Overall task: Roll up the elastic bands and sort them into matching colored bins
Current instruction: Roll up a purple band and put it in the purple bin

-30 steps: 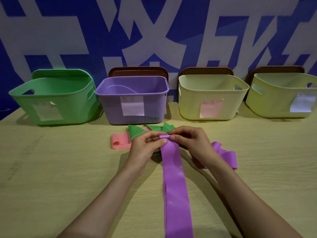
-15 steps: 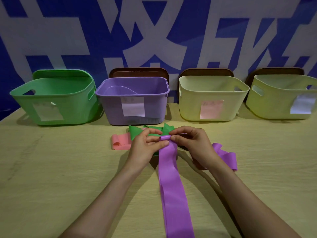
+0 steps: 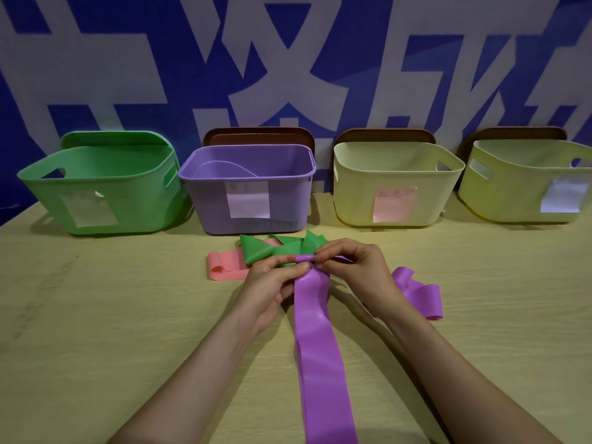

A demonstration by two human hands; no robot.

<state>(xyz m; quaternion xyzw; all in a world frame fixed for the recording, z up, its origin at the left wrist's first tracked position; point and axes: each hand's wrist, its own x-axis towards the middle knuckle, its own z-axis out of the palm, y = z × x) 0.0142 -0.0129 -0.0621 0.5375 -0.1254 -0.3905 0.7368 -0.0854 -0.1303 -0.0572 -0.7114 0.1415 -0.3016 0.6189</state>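
Left hand (image 3: 269, 290) and right hand (image 3: 355, 274) are both engaged on one purple band (image 3: 320, 363) near the middle of the worktop (image 3: 96, 315). Each hand pinches the far end of the band between thumb and curled fingers, at a small tight roll (image 3: 304, 258). The rest of the band lies flat and unrolled, running from the hands to the near edge of the worktop and out of view.

Assessment: rolling of this band is at its very start. Only the first turn or so is formed, and nearly the whole length is left to wind.

Other items on the worktop:
- What appears to be a second purple band (image 3: 416, 293) lies loose and wavy just to the right of the right wrist.
- A green band (image 3: 256, 249) lies crumpled just beyond the hands.
- A pink band (image 3: 224, 267), one end curled over, lies partly under the green one, to the left of the left hand.

None of these is rolled up.

Four bins stand in a row along the far edge: green bin (image 3: 128, 203) towards the far left corner, purple bin (image 3: 205, 203), cream bin (image 3: 352, 193) with a pink label, and yellow-green bin (image 3: 512, 193) with a white label towards the far right corner. No rolled band is visible in any of them. A pale curve shows inside the purple bin, but what it is cannot be told, and the bin floors are hidden.

Judgement: no sorting is shown as done, and every visible band has yet to be rolled and binned.
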